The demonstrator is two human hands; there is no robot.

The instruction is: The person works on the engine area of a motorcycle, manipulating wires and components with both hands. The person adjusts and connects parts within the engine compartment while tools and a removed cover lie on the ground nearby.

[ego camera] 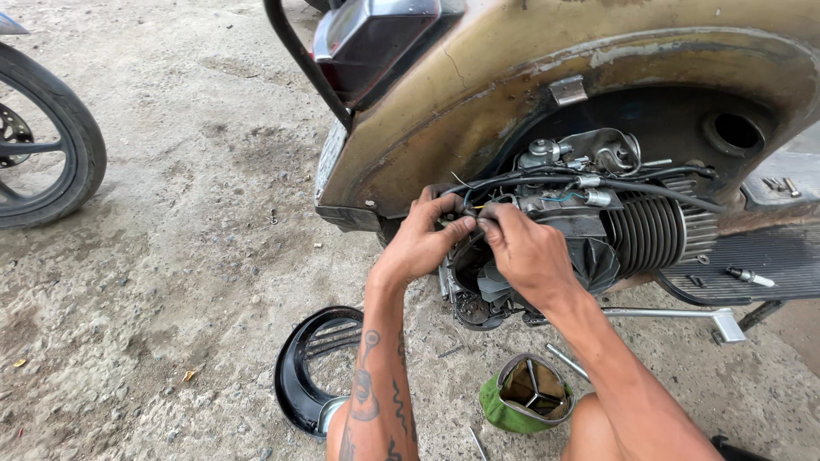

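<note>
Both hands work at the open side of an old scooter (pixel 530 77), on the engine (pixel 589 230) under the rusty yellow body. The left hand (pixel 423 243) is closed, with its fingertips pinching a thin black wire (pixel 512 181) at the 10 o'clock corner of the engine; the right hand (pixel 530 252) is also closed, its thumb and first finger pressed on the same small point, touching the left fingers. What exactly sits between the fingertips is too small to tell. To do this well, I think the wire needs a firm but gentle hold close to its end, so that it does not bend sharply or slip against the metal fins (pixel 662 226) at 3 o'clock. The hands should stay steady and near each other. On the ground at 6 o'clock lies a black round cover (pixel 299 376), and just beside the right forearm a green pouch (pixel 523 394) with tools. A motorcycle wheel (pixel 51 137) stands well apart at 9 o'clock.
</note>
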